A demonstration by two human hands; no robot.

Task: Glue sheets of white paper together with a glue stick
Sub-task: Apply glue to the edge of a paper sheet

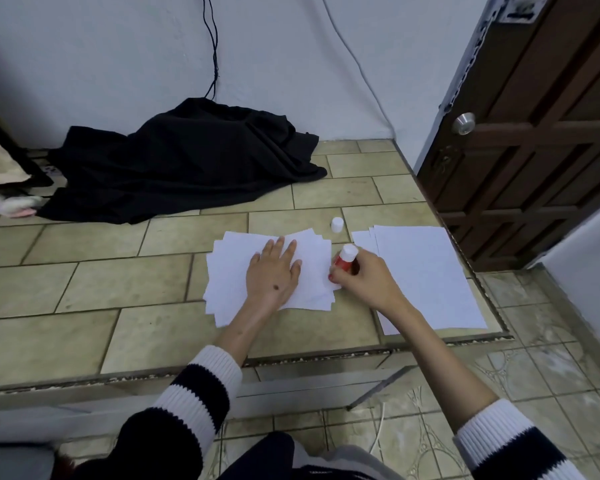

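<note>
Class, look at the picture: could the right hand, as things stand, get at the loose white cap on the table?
Probably not straight away: the right hand grips the glue stick. The cap stands just beyond it with nothing between, so the path looks free.

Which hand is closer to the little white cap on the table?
The right hand. It holds the glue stick just below the white cap. The left hand lies flat on the messy paper pile, farther to the cap's left.
</note>
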